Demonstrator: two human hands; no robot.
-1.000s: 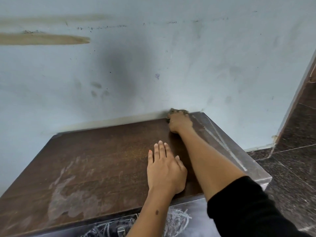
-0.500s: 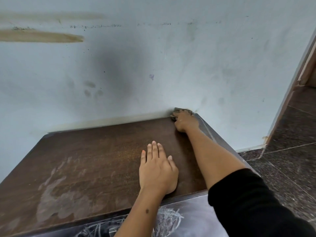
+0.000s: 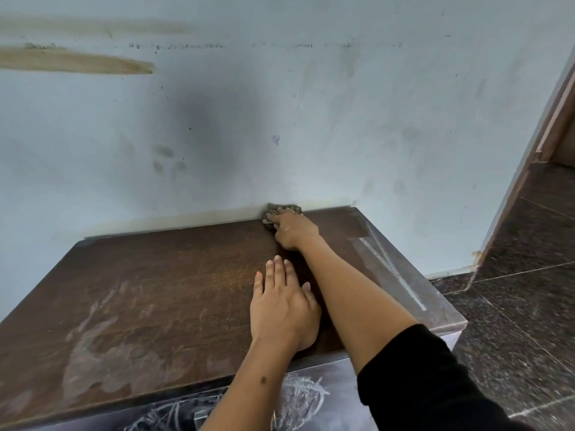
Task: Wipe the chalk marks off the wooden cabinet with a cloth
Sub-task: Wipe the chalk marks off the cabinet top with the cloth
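Observation:
The dark wooden cabinet (image 3: 155,275) stands against a pale wall. My right hand (image 3: 292,230) grips a small brownish cloth (image 3: 281,209) and presses it on the top's back edge, right at the wall. Flat on the top nearer the front rests my left hand (image 3: 283,309), fingers straight. A pale chalk smear (image 3: 102,353) covers the top's front left. Long chalk lines (image 3: 392,272) run along the right edge. White chalk scribbles (image 3: 298,396) show on the front face, partly hidden by my arms.
The stained pale blue wall (image 3: 280,104) rises directly behind the cabinet. Dark speckled floor tiles (image 3: 513,290) lie to the right, and a door frame (image 3: 557,119) stands at the far right.
My right hand has slid the cloth leftward along the back edge, away from the back right corner. My left hand has stayed flat in the same place.

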